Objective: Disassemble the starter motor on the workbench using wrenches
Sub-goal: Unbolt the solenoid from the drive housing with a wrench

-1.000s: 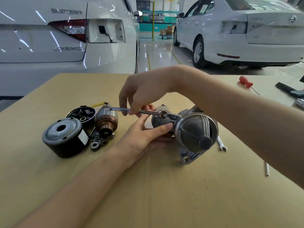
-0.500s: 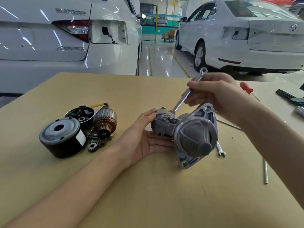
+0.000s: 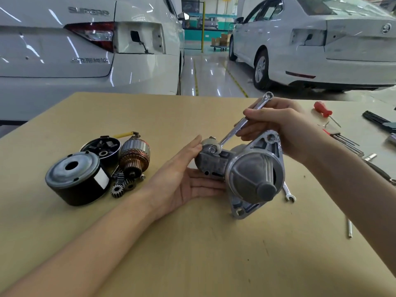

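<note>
The fingers (image 3: 252, 130) of our right hand (image 3: 287, 127) curl round the shaft of a slim chrome combination wrench (image 3: 240, 127), while our left hand (image 3: 182, 179) lies flat with straight fingers against the end of the grey cast-metal starter motor housing (image 3: 252, 176), steadying it on the tan workbench (image 3: 192, 243). The housing sits at the middle of the bench, nose cone toward us.

Compared with half a second ago, little differs: the wrench leans at nearly the same slant, its lower end on a small nut atop the housing, and our right hand sits a touch lower on the shaft.

Whether the wrench jaw fully seats on the nut is hard to make out. Our right wrist hides part of the upper mounting ear.

To the left lie a black cylindrical motor casing (image 3: 77, 179), a copper-wound armature (image 3: 134, 159) and small steel gears (image 3: 120, 187). A second open-ended spanner (image 3: 289, 192) peeks from behind the housing. A red-handled screwdriver (image 3: 323, 110) lies far right. Two white cars (image 3: 85, 46) stand beyond.
</note>
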The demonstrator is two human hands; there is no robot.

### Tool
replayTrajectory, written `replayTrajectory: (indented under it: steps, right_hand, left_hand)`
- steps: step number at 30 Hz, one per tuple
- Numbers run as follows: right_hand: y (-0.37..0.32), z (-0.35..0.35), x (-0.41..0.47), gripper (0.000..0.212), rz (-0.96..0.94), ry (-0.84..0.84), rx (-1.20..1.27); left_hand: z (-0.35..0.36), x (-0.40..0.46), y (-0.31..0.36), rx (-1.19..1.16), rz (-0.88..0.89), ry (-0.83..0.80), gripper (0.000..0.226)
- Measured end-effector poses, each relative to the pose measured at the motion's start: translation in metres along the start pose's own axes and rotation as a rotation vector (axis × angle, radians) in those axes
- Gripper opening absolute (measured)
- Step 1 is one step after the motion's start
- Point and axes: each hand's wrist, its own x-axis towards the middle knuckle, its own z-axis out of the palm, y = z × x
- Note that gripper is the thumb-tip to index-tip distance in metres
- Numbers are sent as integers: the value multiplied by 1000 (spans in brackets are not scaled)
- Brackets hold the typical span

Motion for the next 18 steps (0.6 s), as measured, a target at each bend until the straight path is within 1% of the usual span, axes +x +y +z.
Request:
replayTrajectory:
  steps: [4,7,11,14,16,18]
  right_hand:
    - [1,-2,-3,17,-25,16,-22]
    - [2,-3,-5,18,-50,19,-33]
    - [-1,1,-5,20,-98,12,-99]
    - [-13,6,2,19,-116,-55,-274]
    - [-31,10,12,17,-98,-180,-495]
    - [-49,23,23,8,-99,-333,-703]
  left_hand:
    - [0,0,0,11,3,-3,53]
    - [0,0,0,12,6,-15,43]
    - [-1,0,0,16,0,-19,41]
    - [-2,0,1,21,0,-15,47]
    - [-2,1,1,27,4,-21,50]
    - [-3,2,1,39,3,-24,49]
